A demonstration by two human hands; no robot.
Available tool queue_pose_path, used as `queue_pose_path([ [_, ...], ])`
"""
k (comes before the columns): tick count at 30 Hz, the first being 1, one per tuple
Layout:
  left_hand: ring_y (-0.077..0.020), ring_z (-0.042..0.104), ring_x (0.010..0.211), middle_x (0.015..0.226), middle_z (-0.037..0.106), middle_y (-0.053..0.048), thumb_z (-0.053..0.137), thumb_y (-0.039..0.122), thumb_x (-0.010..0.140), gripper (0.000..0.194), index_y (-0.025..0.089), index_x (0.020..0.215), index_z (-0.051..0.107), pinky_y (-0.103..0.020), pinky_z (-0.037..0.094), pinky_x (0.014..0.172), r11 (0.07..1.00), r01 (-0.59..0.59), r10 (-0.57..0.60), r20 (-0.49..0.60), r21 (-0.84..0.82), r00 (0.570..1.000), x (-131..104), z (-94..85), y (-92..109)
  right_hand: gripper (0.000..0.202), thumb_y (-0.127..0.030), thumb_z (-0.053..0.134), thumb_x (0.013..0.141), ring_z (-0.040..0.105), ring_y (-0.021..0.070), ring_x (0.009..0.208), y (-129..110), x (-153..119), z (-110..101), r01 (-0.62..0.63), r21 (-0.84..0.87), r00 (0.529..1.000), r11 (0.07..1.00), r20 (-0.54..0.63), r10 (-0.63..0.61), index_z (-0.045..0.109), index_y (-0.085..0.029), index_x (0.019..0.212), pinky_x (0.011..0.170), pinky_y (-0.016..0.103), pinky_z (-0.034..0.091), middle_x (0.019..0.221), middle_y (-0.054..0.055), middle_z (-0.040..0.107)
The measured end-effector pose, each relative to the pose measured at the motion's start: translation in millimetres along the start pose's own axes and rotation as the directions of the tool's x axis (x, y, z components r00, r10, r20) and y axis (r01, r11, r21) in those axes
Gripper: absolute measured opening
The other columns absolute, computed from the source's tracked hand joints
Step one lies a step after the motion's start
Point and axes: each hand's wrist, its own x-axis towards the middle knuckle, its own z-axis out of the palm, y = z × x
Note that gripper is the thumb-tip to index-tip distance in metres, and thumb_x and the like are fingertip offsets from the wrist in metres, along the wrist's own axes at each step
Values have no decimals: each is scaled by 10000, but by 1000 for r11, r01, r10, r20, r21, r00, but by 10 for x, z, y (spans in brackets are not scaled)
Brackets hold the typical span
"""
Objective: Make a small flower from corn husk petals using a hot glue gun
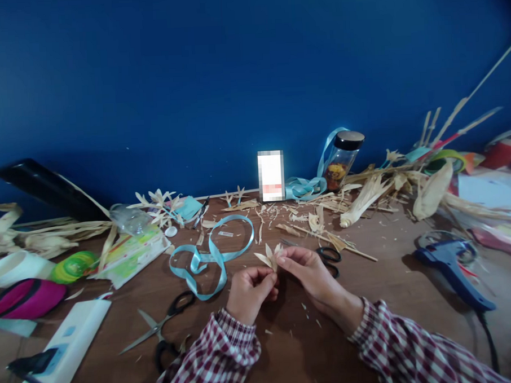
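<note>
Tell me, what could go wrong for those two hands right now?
The pale, dry, flower-shaped husk piece pinched by the left hand and right hand looks thin, so pressing too hard might tear it.

The black-handled metal scissors lie open beside the maroon-and-white checked left sleeve; a careless sweep could bump them.

Pale cream pointed husk petals point(267, 258) contrast with maroon-and-white checked cloth sleeves point(220, 354) and a light-blue looped satin ribbon point(218, 258).

papery, matt husk petals point(267, 258), smooth, glossy ribbon point(217, 257) (satin-like, almost), shiny metal scissor blades point(148, 334), wood-look tabletop point(382, 279)
</note>
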Motion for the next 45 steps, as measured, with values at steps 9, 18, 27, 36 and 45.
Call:
queue_pose_path([
  [9, -102, 569, 422, 503, 630, -12, 740, 291, 577, 207, 106, 643, 674, -203, 498, 453, 990, -129, 135, -110, 57, 985, 26, 18, -94, 185, -316, 722, 671, 490, 95, 614, 1, -7, 8, 35, -38, 999, 999, -1, -35, 624, -174, 736, 609, 226, 391, 682, -25, 590],
  [18, -147, 597, 480, 559, 660, -47, 672, 301, 650, 194, 111, 677, 693, -252, 507, 497, 955, -219, 237, -70, 202, 969, 36, 1, -139, 186, -309, 721, 667, 497, 101, 600, 31, -11, 27, 55, -139, 998, 989, 24, -52, 599, -173, 704, 594, 227, 392, 633, -36, 566],
  [27, -169, 625, 488, 553, 678, -59, 655, 302, 665, 196, 112, 699, 693, -252, 510, 494, 924, -265, 292, -63, 275, 954, 10, 3, -108, 179, -313, 688, 704, 502, 110, 618, 84, 11, 5, 80, -178, 996, 981, 42, -73, 576, -178, 732, 601, 234, 409, 661, -31, 562],
  [36, -160, 622, 466, 524, 663, -39, 663, 302, 660, 182, 122, 670, 683, -228, 497, 463, 936, -244, 268, -62, 254, 962, -2, 24, -82, 194, -342, 685, 700, 497, 119, 595, 70, 0, 26, 83, -190, 996, 978, 42, -77, 576, -183, 716, 578, 243, 411, 642, -23, 559],
  [45, -158, 625, 477, 536, 662, -40, 652, 292, 679, 179, 116, 696, 680, -226, 498, 472, 929, -254, 278, -53, 268, 959, -27, 27, -75, 181, -326, 687, 700, 498, 120, 598, 72, 6, 25, 89, -208, 996, 974, 34, -83, 584, -179, 715, 591, 248, 400, 640, -26, 567],
])
